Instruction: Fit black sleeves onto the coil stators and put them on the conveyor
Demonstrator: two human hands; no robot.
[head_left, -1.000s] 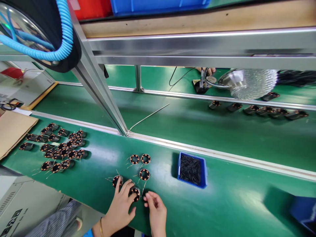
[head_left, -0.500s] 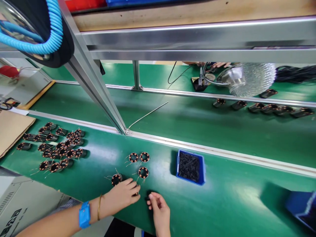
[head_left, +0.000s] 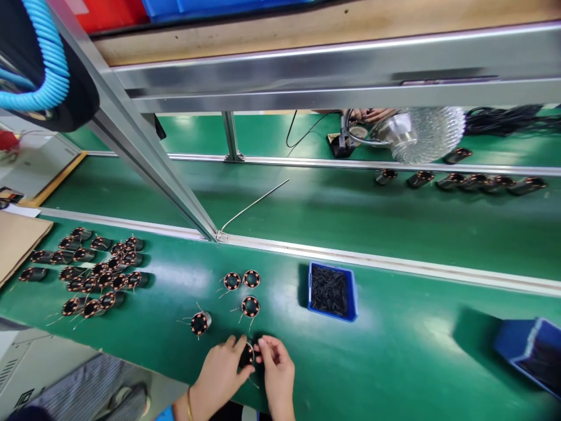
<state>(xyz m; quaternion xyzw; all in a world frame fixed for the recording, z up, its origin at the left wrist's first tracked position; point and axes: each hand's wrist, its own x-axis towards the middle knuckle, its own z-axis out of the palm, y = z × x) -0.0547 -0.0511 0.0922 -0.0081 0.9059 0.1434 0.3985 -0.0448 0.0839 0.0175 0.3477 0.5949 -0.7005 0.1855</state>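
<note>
My left hand [head_left: 220, 369] is closed round a motor stator [head_left: 248, 353] with copper windings near the bench's front edge, hiding much of it. Touching the stator's right side, my right hand [head_left: 279, 369] pinches a small black piece [head_left: 258, 345], mostly covered by the fingertips. Just left of my hands stands a single stator [head_left: 200, 323] with thin wire leads sticking out. Three more wound stators [head_left: 250, 306] sit behind my hands. To the right, a blue bin [head_left: 354, 298] holds many small black pieces [head_left: 328, 290].
Many stators [head_left: 104, 279] are grouped at the bench's left. A second blue bin [head_left: 517, 342] lies at the far right. A metal post [head_left: 175, 187] and a thin rod [head_left: 256, 202] rise behind. Beyond the rail are a glass lamp [head_left: 432, 135], more stators [head_left: 475, 181] and another person's hands [head_left: 372, 114].
My left hand has moved right, and the front stator in it now shows between both hands. My right hand has brought the black piece against it. The view has shifted slightly.
</note>
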